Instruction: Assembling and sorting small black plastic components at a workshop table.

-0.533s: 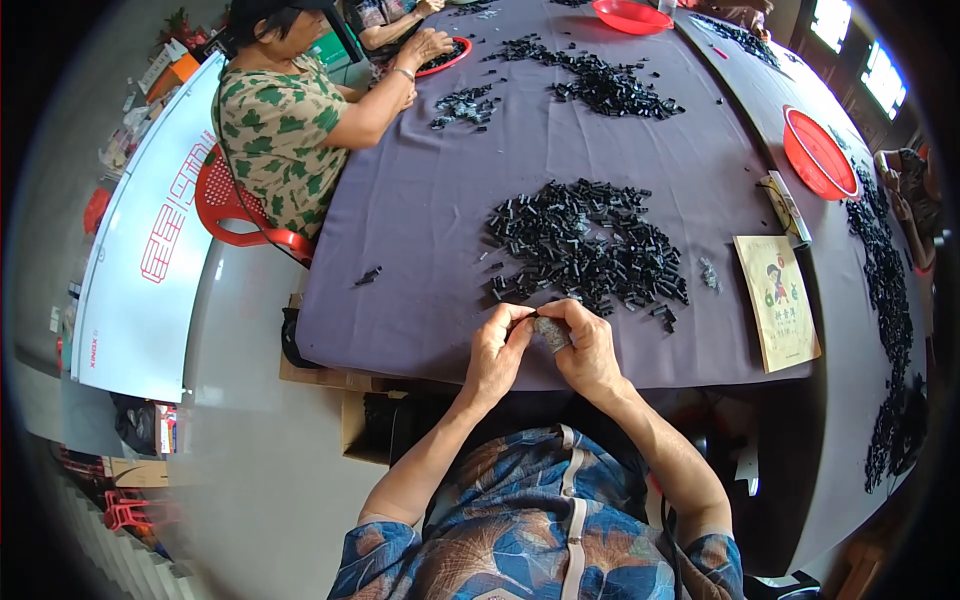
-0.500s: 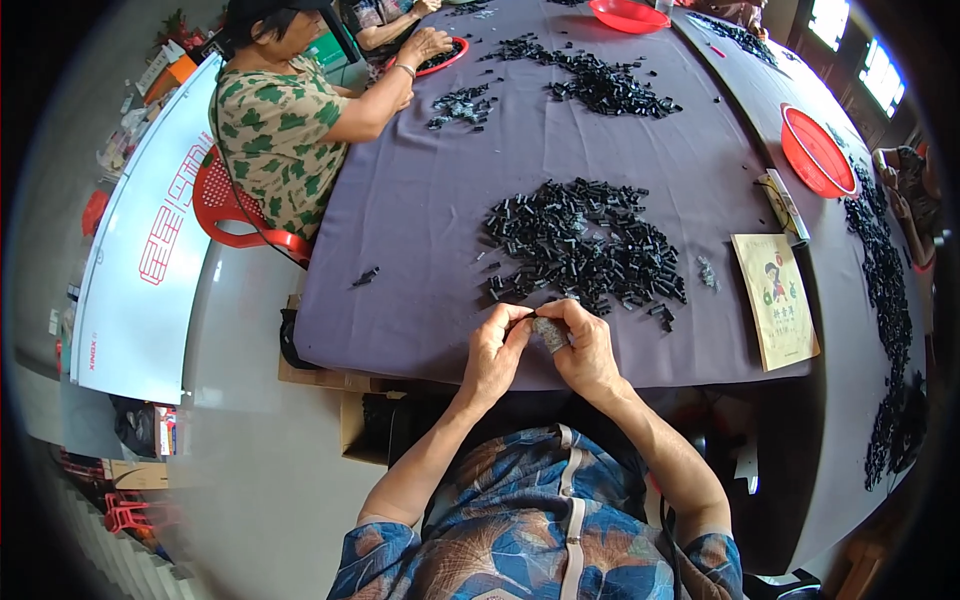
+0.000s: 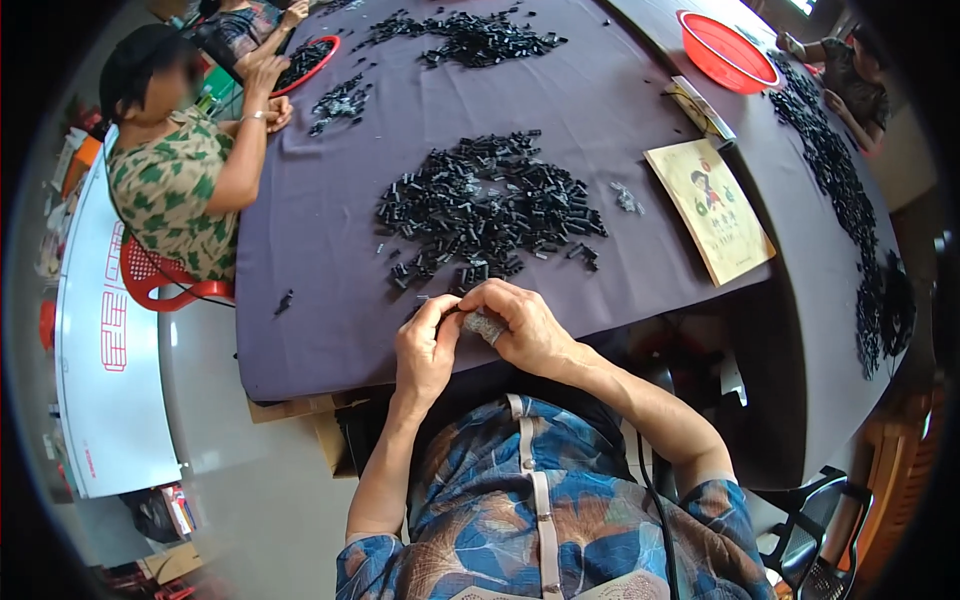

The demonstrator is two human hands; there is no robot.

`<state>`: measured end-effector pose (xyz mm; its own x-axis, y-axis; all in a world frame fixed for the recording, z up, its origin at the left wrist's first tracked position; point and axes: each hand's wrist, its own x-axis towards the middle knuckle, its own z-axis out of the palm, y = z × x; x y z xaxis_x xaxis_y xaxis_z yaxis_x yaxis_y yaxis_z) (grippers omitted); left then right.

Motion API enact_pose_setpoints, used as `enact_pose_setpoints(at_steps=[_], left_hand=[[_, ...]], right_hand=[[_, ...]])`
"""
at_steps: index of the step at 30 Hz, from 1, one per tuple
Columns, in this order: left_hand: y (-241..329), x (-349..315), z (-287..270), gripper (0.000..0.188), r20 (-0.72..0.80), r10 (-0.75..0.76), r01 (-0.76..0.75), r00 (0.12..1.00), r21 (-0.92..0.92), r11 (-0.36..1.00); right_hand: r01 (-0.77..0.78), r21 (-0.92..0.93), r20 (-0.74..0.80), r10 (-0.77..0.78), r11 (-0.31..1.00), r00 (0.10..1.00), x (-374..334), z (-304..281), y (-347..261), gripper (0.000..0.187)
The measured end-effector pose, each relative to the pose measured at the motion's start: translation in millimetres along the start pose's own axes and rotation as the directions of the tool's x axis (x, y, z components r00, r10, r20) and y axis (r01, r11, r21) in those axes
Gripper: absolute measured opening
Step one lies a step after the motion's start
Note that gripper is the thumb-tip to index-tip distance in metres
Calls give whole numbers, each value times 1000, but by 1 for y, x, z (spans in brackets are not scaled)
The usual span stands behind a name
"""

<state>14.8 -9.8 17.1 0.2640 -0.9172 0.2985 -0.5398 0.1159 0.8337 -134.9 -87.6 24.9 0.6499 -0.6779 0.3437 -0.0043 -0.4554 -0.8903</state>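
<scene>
Both of my hands meet at the near edge of the cloth-covered table [image 3: 310, 330]. My left hand [image 3: 424, 345] is closed, thumb and fingertips pinched on a small black piece mostly hidden between the hands. My right hand [image 3: 530, 328] is closed too, its fingertips meeting the left ones. Against its palm it holds a grey, speckled bundle [image 3: 485, 326] whose kind I cannot make out. Just beyond my fingers lies a large heap of short black tube-like pieces [image 3: 500, 205]. A few small clear bits [image 3: 627, 198] lie to its right.
A yellowish booklet [image 3: 710, 210] and a long narrow box [image 3: 700, 108] lie at right, near a red basin [image 3: 727, 52]. More black pieces [image 3: 475, 40] are heaped farther off. A co-worker [image 3: 180, 180] sits at left by a red tray [image 3: 310, 68]; others work farther away.
The view has swung to the right, so the table and heap appear farther left. My hands stay together in the same pinch. The co-worker at left has lowered the raised hand slightly.
</scene>
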Motion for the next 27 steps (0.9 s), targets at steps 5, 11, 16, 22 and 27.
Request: enact_pose_setpoints(at_steps=[5,11,16,22,27], left_hand=[[5,-3,4,14,26,-23,20,999,116,993],[3,-3,3,16,-10,-4,5,1000,97,995],[3,-5,4,16,-13,-32,33,999,100,994],[2,-4,6,17,-15,-41,42,999,107,993],[3,-5,6,17,-22,-30,32,999,114,993]], right_hand=[[143,-325,4,-150,935,989,-12,-38,-2,22],[-186,-458,-355,13,869,935,-26,-117,26,23],[-289,-578,-445,1,763,895,-29,-154,43,24],[-308,-708,-413,-18,636,910,-24,-162,59,33],[-302,-686,-396,8,662,918,-26,-160,61,37]])
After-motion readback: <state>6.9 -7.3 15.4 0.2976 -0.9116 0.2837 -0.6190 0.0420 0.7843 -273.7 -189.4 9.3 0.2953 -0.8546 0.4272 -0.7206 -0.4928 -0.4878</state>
